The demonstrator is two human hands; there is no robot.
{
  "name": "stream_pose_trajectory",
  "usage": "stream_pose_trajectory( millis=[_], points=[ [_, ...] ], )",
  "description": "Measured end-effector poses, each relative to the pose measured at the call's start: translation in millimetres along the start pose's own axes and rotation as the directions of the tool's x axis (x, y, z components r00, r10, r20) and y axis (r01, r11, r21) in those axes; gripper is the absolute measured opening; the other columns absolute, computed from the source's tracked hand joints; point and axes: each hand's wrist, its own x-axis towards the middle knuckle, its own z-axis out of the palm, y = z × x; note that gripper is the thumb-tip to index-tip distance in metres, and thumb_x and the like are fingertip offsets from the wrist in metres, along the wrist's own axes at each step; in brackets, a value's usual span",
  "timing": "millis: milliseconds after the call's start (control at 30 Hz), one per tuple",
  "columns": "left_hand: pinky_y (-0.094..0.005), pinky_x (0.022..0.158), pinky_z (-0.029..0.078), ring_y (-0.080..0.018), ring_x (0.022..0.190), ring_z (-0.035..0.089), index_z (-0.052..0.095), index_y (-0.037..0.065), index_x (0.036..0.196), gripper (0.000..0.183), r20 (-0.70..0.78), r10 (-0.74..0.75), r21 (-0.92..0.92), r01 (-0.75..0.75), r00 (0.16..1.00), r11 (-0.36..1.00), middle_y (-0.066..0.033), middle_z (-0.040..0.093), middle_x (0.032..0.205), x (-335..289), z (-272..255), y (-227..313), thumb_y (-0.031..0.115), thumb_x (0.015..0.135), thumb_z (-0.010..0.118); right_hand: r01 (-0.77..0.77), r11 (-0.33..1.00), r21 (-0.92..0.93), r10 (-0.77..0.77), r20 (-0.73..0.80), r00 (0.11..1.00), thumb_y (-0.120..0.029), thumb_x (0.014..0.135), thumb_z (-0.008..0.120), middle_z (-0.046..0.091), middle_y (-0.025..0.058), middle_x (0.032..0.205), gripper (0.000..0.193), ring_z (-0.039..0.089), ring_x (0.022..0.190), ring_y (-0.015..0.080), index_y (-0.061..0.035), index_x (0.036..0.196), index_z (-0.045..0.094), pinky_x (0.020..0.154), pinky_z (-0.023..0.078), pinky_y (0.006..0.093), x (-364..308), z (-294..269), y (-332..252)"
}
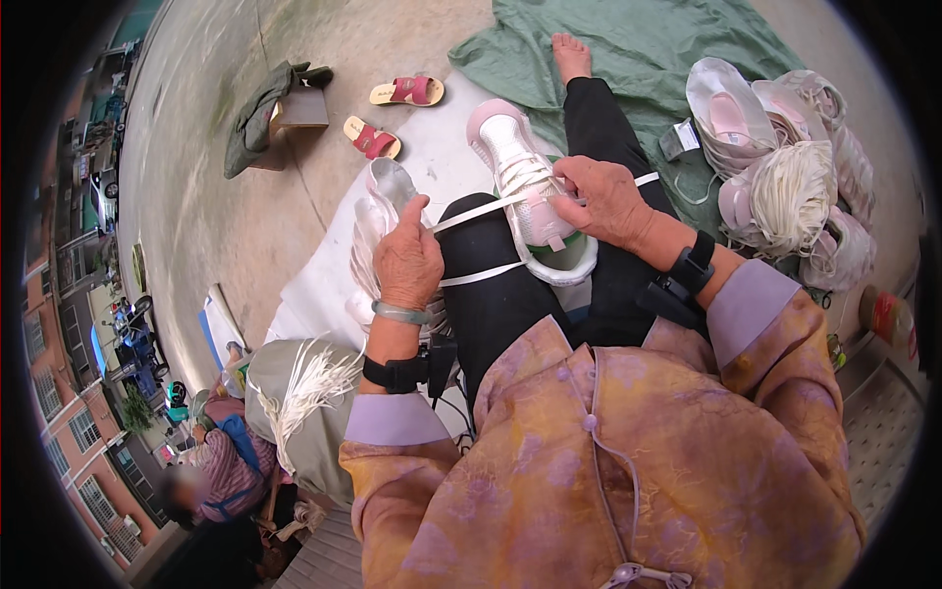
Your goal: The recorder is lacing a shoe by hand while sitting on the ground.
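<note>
Orange jacket (pixel 530 461) nearest; pink shoe (pixel 520 172); green cloth (pixel 653 49), white sheet (pixel 319 285) on concrete (pixel 211 231).

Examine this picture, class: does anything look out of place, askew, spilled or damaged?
The red-strapped slippers lie askew, at different angles and apart from the bare foot on the rumpled green cloth, as if kicked off. The shoe at the right hand shows no plain damage; no spill is visible.
</note>
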Motion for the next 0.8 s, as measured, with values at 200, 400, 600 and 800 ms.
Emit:
stream_pose_trajectory(
  millis=[200,400,600,800],
  points=[
    [-0.0371,0.059,0.046,-0.0297,0.062,0.058,0.056,0.010,0.107,0.031,-0.005,0.222,0.029,-0.222,0.975,0.975,-0.0106,0.059,0.074,-16.3,6.1,38.5,0.010,0.076,0.057,0.079,0.968,-0.240,-0.066,0.063,0.996,-0.022,0.072,0.060,0.057,0.0128,0.075,0.024,0.058,0.069,0.0307,-0.0041,0.086,0.051,0.061,0.045,0.0388,-6.3,0.1,2.5],
    [-0.0406,0.053,0.045,-0.0309,0.061,0.058,0.052,0.005,0.082,0.020,0.153,0.157,0.167,-0.182,0.976,0.969,-0.0117,0.055,0.069,-21.8,46.9,70.5,0.022,0.075,0.061,0.091,0.943,-0.319,-0.056,0.117,0.992,-0.018,0.074,0.056,0.057,0.0121,0.070,0.016,0.058,0.065,0.0308,-0.0046,0.079,0.050,0.058,0.045,0.0398,-8.3,0.7,-3.2],
    [-0.0419,0.052,0.046,-0.0327,0.059,0.058,0.050,0.005,0.074,0.012,0.100,0.183,0.174,-0.199,0.978,0.964,-0.0137,0.056,0.066,-22.0,62.2,70.6,0.015,0.074,0.056,0.055,0.959,-0.278,-0.057,0.000,0.998,-0.017,0.075,0.054,0.057,0.0131,0.065,0.013,0.059,0.060,0.0305,-0.0050,0.074,0.051,0.055,0.046,0.0387,-9.3,-2.3,0.8],
    [-0.0434,0.053,0.047,-0.0341,0.058,0.058,0.050,0.004,0.074,0.015,0.095,0.159,0.147,-0.172,0.983,0.974,-0.0149,0.057,0.066,-21.2,64.0,62.1,0.018,0.075,0.054,0.024,0.950,-0.312,0.003,0.087,0.996,-0.020,0.074,0.055,0.058,0.0144,0.066,0.015,0.059,0.063,0.0324,-0.0045,0.077,0.053,0.057,0.046,0.0402,-13.3,9.5,-9.1]
  ],
)
